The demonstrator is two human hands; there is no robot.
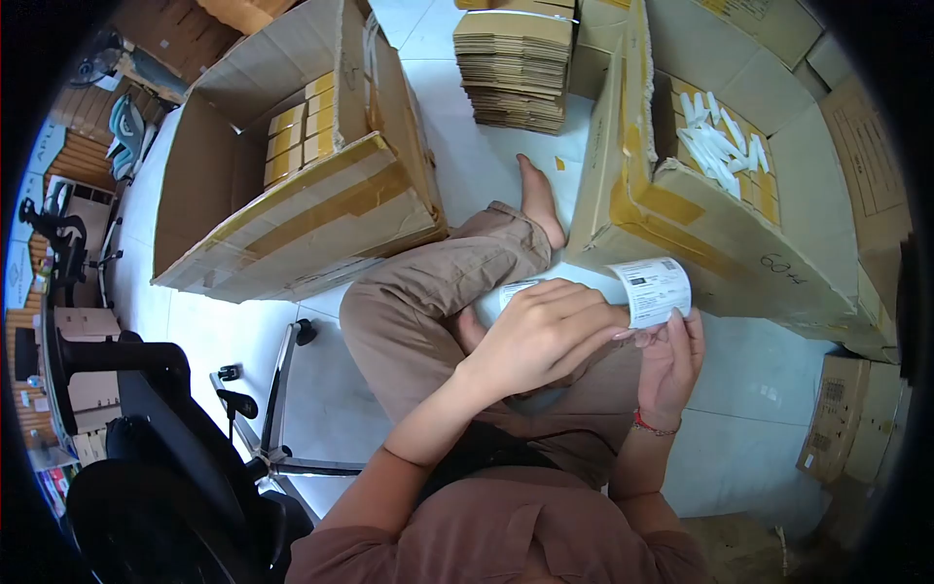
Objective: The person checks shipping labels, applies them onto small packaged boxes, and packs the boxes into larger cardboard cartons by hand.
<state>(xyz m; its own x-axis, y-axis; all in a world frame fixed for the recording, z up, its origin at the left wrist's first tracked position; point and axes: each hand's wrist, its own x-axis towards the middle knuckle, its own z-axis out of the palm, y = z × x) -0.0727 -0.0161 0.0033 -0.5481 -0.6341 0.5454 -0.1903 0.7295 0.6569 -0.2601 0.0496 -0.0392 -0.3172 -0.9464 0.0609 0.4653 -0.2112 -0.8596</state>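
Note:
I sit on the floor with both hands in front of my lap. A white printed shipping label (654, 292), curling at its edges, is upright between them. My right hand (671, 355), with a red bracelet at the wrist, pinches its lower right edge. My left hand (550, 331) reaches across from the left, fingers pressed together, its fingertips closed at the label's lower left corner. Behind the left hand another white printed paper (516, 290) shows in part, the rest hidden by the hand.
A large open carton (321, 219) at left holds small taped boxes (304, 127). Another open carton (700, 229) at right holds similar boxes with white slips (720, 146) on top. Flattened cardboard (516, 68) is stacked ahead. An office chair (146, 438) stands close on my left.

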